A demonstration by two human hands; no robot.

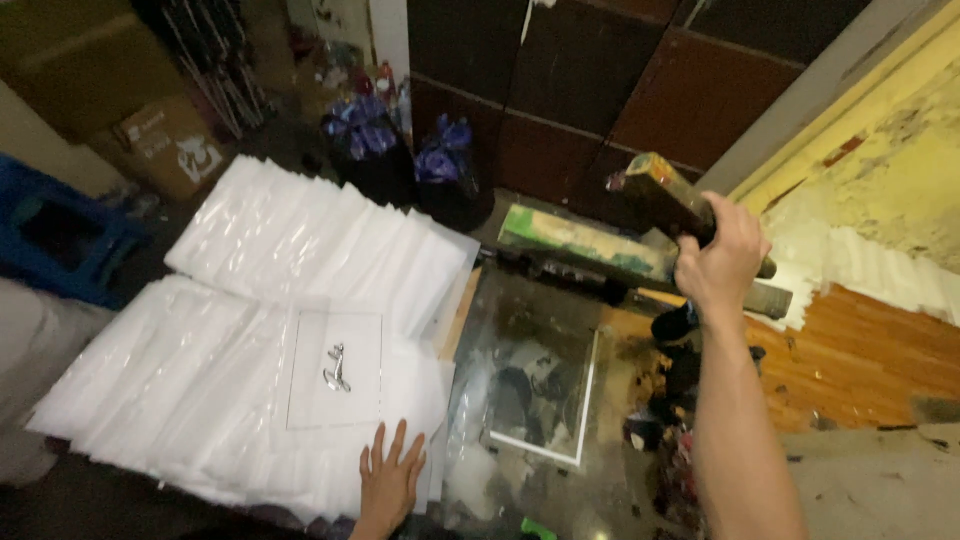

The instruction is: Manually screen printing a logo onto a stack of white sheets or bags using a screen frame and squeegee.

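The right hand [722,262] is clenched around the handle of a paint-smeared wooden squeegee [655,215], lifted above the dark, ink-stained printing screen [535,375]. The left hand [388,478] lies flat with fingers spread on the overlapping white plastic sheets [250,330], just below one clear sheet bearing a small dark mark [336,368]. The step in hand looks like the pause between prints; the next move would call for seating a sheet squarely. Counted: one squeegee, one screen, two rows of sheets, two dark bags with purple tops [410,165] behind.
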